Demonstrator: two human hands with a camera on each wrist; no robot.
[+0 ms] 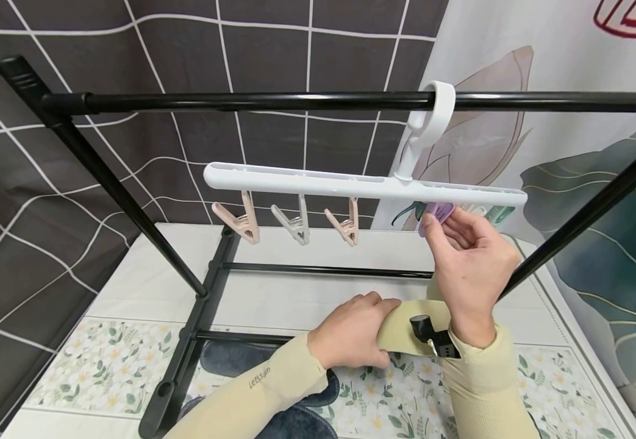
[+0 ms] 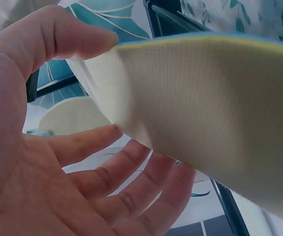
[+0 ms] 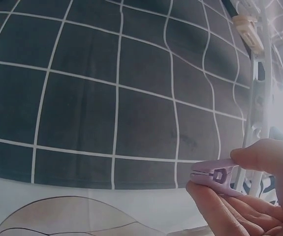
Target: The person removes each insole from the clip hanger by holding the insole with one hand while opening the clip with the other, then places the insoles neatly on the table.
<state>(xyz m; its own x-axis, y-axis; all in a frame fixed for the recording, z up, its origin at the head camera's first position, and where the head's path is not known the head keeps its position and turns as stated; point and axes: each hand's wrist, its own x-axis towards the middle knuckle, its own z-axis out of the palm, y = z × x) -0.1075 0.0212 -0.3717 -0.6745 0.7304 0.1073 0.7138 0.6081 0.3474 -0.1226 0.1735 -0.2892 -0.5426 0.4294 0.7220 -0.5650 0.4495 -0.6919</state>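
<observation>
My right hand (image 1: 474, 262) pinches a purple clothespin (image 1: 439, 213) under the right part of a white clip hanger (image 1: 307, 180). In the right wrist view the purple clothespin (image 3: 214, 176) lies between thumb and fingers. Low down, my left hand (image 1: 353, 332) holds one end of a thin, pale yellow insole-like pad (image 1: 405, 329). The left wrist view shows the thumb on one edge of this pad (image 2: 205, 98) and the fingertips at the other edge. My right forearm hides part of the pad. Two pinkish clothespins (image 1: 241, 219) and a grey clothespin (image 1: 294, 221) hang from the left half.
The hanger hooks over the black top bar (image 1: 252, 102) of a rack standing on a white, flower-printed tabletop (image 1: 109, 366). Dark blue flat pads (image 1: 296, 424) lie under my left arm. A dark grid curtain (image 1: 274, 61) and a patterned curtain (image 1: 597, 201) stand behind.
</observation>
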